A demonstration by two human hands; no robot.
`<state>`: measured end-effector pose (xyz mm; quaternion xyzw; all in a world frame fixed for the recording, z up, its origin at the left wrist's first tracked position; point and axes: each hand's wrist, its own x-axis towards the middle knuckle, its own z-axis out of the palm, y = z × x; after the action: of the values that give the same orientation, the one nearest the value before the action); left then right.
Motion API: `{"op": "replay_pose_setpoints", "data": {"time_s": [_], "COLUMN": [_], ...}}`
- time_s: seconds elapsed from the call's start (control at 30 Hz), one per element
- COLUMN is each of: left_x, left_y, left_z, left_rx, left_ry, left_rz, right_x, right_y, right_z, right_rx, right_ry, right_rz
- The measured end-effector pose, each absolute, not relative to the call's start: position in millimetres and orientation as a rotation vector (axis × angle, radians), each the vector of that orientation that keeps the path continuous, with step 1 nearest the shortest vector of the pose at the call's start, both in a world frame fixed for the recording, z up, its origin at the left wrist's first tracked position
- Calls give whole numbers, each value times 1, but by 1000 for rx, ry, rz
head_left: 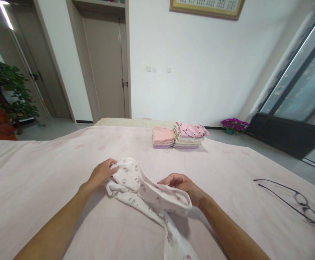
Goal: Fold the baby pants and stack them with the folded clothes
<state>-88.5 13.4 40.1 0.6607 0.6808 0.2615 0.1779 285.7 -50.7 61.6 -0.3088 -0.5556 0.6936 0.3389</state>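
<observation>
A crumpled white garment with a small pinkish print lies in front of me on the bed, partly lifted. One long narrow part of it trails down toward the bottom edge of the view. My left hand grips its upper left end, thumb on top and the other fingers partly hidden behind the cloth. Over on the right side, my right hand is closed on the raised band-like edge, which makes an open loop. Some of its fingers are out of sight behind the fabric.
Two neat stacks stand at the far side of the pale pink bedsheet: a peach stack and a taller stack topped with pink printed cloth. Eyeglasses lie unfolded at the right. Purple flowers stand beyond on the floor.
</observation>
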Motion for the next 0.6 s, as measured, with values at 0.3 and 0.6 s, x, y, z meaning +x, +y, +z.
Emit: {"op": "replay_pose_setpoints", "data": {"time_s": [0.3,0.6], "left_x": [31,54], "left_y": [-46,-42], "left_z": [88,64], "left_rx": [1992,1878], "left_ry": [1119,1054], "left_rz": [1287,1314], "right_x": [278,320], "right_y": [-43,-20], "right_z": [61,63], "right_rx": [-967,-989], "right_ry": [-1606,-1215], "right_rz": [1206,1140]}}
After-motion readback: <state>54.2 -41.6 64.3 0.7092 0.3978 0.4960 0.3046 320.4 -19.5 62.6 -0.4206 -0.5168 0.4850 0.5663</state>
